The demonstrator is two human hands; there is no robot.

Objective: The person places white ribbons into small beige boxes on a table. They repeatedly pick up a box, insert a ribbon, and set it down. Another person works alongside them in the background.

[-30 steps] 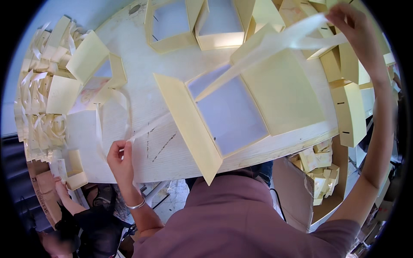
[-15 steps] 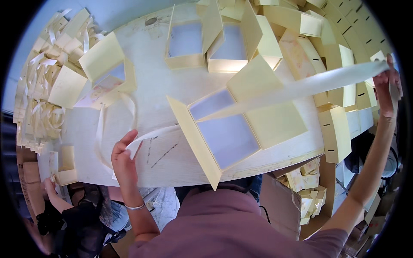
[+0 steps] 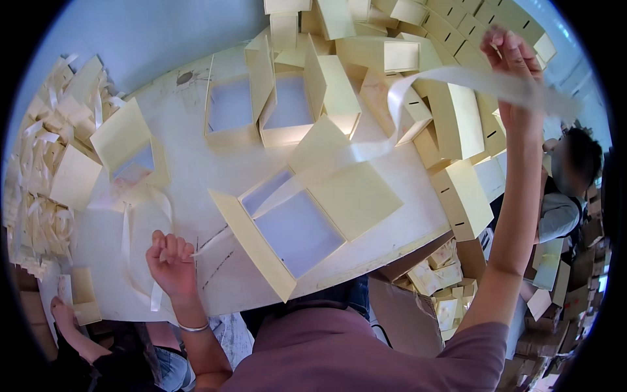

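Observation:
In front of me a cream box (image 3: 356,202) lies open on the table, its lavender-lined inside facing up and its panels spread. A white ribbon (image 3: 372,150) runs through its raised left panel. My left hand (image 3: 171,264) is closed on the ribbon's short end, left of that panel. The long end rises from inside the box toward the upper right and crosses my right wrist, its blurred tip hanging loose in the air. Raised high at the upper right, my right hand (image 3: 516,59) has loosely bent fingers, slightly smeared, with no ribbon visible between them.
Two open cream boxes (image 3: 228,104) stand beyond the work. Piled boxes (image 3: 460,121) fill the far right. Ribboned boxes (image 3: 42,176) are stacked at the left, beside another open box (image 3: 121,140). A carton (image 3: 405,307) sits below the table edge. People are at both sides.
My right hand has moved up and inward, and the ribbon end has come out of its fingers. My left hand has tightened into a fist around the short end. The view has shifted right.

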